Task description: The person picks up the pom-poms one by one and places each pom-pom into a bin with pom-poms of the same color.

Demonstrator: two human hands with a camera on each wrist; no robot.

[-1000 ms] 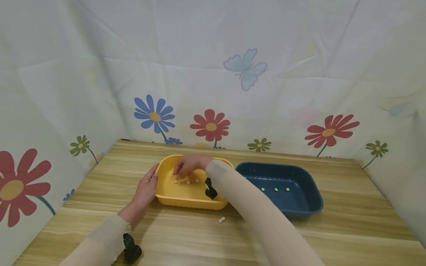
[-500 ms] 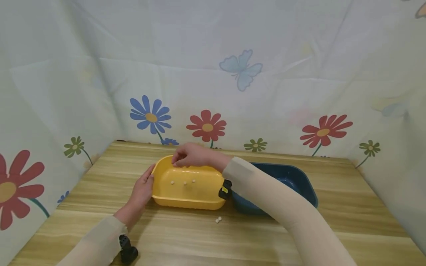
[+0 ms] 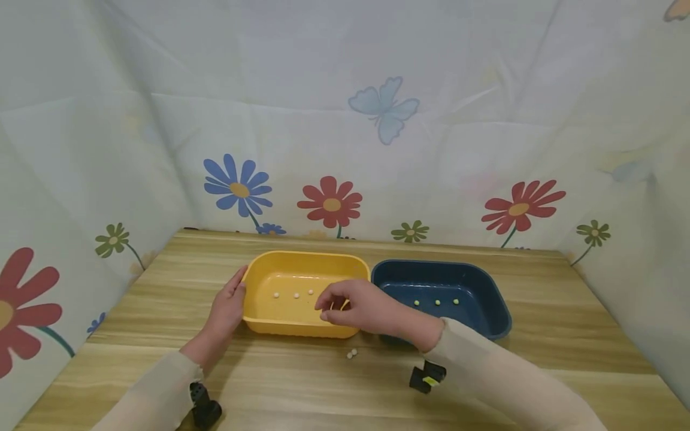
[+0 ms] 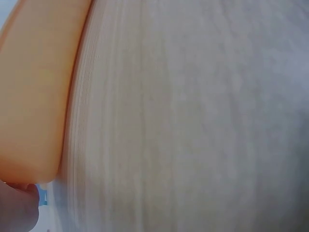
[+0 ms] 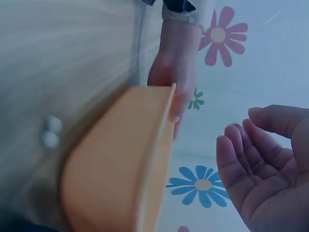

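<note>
A yellow tray [image 3: 302, 257] sits mid-table with three white beads [image 3: 296, 295] inside it. My left hand [image 3: 229, 305] rests with straight fingers against the tray's left end, thumb by the rim; in the right wrist view the left hand [image 5: 174, 72] shows behind the yellow tray [image 5: 116, 164]. My right hand [image 3: 331, 308] hovers over the tray's near right corner. The right wrist view shows the right hand [image 5: 256, 179] palm bare, fingers loosely bent, holding nothing. Two white beads [image 3: 351, 354] lie on the table in front of the tray.
A dark blue tray [image 3: 436, 264] with three green beads [image 3: 437, 302] stands right of the yellow one, touching it. Flowered cloth walls [image 3: 345, 149] close in the wooden table [image 3: 539, 359] on three sides. Black wrist cameras [image 3: 426, 377] hang under my sleeves.
My right hand left the yellow tray's far rim and came back toward me to its near right corner, uncovering the blue tray. The left hand stayed at the tray's left end.
</note>
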